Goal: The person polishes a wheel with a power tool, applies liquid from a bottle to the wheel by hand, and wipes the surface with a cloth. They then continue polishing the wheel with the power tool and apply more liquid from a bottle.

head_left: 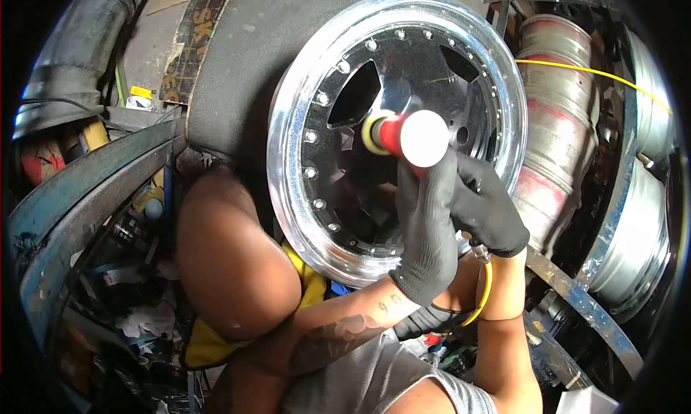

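A wheel rim (291,147) with a black glossy face and a bright polished lip stands tilted in front of me. Small bolts ring its face. Over its centre is a red air polisher (425,138) with a round white end and a yellowish pad (376,132). The pad is at the black face; whether it touches cannot be made out. Black gloves cover both hands. My left hand (430,230) is wrapped round the polisher just below its head. My right hand (491,211) closes round its handle, where a yellow air hose (488,291) joins at a metal fitting.
Behind the wheel lies a dark grey padded mat (248,61). Several bare metal rims (551,119) are stacked at the right, beside a blue metal frame (612,216). Curved metal bars (93,169) and clutter fill the left. My bent knee (234,270) is close to the rim.
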Demonstrator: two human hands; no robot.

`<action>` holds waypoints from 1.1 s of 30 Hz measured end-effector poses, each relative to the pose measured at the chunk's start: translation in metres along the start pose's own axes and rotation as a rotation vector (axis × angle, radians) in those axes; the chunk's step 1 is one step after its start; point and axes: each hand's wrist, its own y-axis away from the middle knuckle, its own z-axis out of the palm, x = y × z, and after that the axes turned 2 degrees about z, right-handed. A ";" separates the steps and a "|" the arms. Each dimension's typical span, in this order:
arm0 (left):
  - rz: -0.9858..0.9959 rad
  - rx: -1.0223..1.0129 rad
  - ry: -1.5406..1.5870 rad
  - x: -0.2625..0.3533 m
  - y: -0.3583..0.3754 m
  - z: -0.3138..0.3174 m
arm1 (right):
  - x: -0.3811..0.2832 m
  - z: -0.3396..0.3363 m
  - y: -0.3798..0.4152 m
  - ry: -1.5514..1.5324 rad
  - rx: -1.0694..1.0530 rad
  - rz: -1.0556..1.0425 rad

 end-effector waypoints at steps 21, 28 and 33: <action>-0.082 -0.045 0.036 0.007 -0.011 0.001 | -0.004 0.005 -0.003 0.014 0.112 0.018; -0.183 0.050 0.264 -0.010 0.008 -0.010 | -0.009 0.005 0.002 0.166 -0.019 -0.121; 0.057 -0.013 -0.284 0.017 -0.018 0.000 | -0.005 0.017 -0.007 0.137 0.211 -0.150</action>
